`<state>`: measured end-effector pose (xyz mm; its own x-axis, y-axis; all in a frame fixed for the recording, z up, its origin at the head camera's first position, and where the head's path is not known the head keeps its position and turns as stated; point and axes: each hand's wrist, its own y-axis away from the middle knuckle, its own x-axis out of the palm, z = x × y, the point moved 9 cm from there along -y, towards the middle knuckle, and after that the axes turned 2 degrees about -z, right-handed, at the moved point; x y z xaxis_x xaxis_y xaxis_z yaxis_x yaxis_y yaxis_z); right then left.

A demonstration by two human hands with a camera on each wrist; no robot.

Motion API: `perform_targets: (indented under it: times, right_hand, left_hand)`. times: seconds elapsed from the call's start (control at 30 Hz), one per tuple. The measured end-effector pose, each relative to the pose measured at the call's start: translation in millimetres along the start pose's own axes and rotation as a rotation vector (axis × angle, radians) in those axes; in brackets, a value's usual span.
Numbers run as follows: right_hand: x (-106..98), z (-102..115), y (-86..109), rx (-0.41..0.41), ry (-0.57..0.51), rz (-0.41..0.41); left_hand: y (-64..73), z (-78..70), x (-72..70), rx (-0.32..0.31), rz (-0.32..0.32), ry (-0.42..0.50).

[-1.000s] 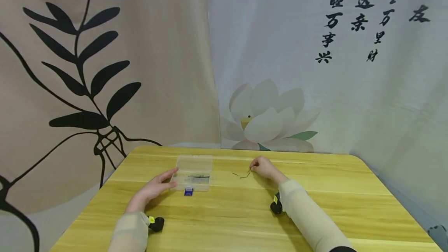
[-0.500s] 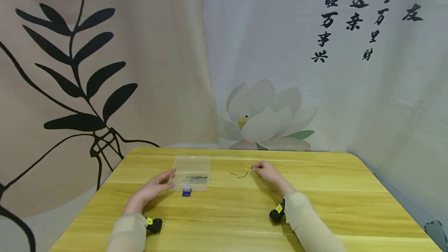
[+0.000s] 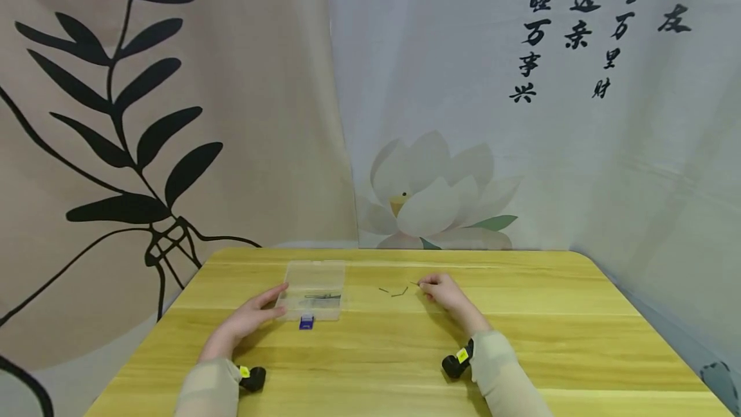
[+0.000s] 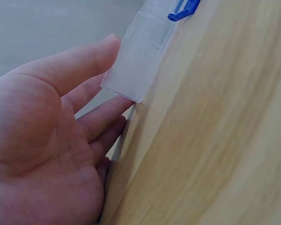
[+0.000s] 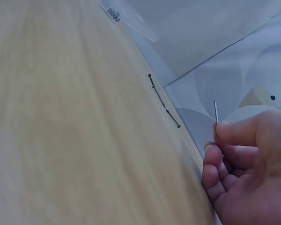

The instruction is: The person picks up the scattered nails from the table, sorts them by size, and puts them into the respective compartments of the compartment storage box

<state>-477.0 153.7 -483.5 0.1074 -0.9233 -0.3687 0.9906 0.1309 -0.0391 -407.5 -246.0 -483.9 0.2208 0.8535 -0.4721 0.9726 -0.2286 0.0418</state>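
The right hand (image 5: 257, 164) is pinching a thin metal nail (image 5: 216, 111) between thumb and forefinger, its free end pointing left; it is probably handling as light, stiff and easily rolled, mid-shaft offering the surest hold. Just left of that hand, loose nails (image 5: 159, 97) are lying on the counter (image 3: 370, 359). Farther left, a clear, likely light plastic box (image 3: 317, 273) is lying open, the left hand (image 3: 250, 315) touching its left edge with relaxed fingers, gripping nothing.

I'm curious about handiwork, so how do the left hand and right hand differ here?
The left hand touches the clear box, while the right hand pinches a nail. The left hand is spread out; the right hand is curled in. Both hands are bare, below pale sleeves.
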Motion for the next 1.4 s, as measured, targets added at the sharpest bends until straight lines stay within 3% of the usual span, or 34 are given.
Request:
perform_targets:
  times: [0.93,1.13,1.4]
  right_hand:
    - [2,-1,4.3,0.016,0.04,-0.033]
    - [5,8,5.7,0.02,0.036,-0.033]
    - [15,27,9.2,-0.063,0.084,-0.032]
  left_hand:
    - [-1.0,-1.3,1.5,0.01,0.0,-0.008]
    - [-1.0,-0.9,-1.0,0.013,-0.006,-0.003]
    - [-2.0,1.1,-0.7,0.013,-0.003,0.01]
